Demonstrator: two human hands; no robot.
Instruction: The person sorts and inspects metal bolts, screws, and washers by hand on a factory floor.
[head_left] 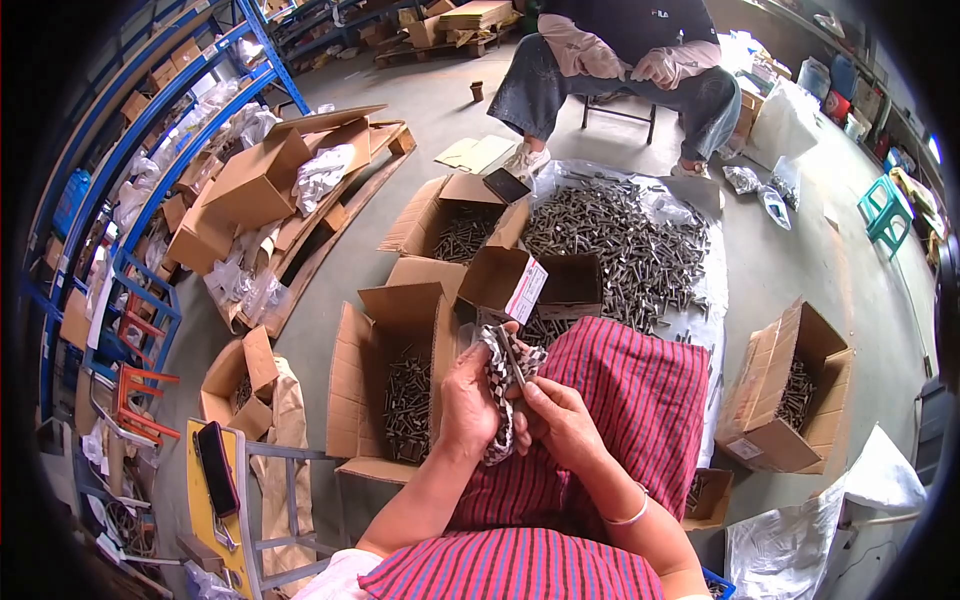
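A concrete warehouse floor holds open boxes (405,385) of bolts and a loose pile (620,240) on plastic sheeting. Over a striped lap, the left hand (468,400) grips a checkered cloth (500,385), which hides whatever it wraps. The right hand (560,420) pinches the cloth's edge, fingertips partly covered. The cloth runs lengthwise toward the pile, upper end pointing away.

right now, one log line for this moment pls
left hand: holds checkered cloth | right hand: on bolt at cloth | below: open box of bolts
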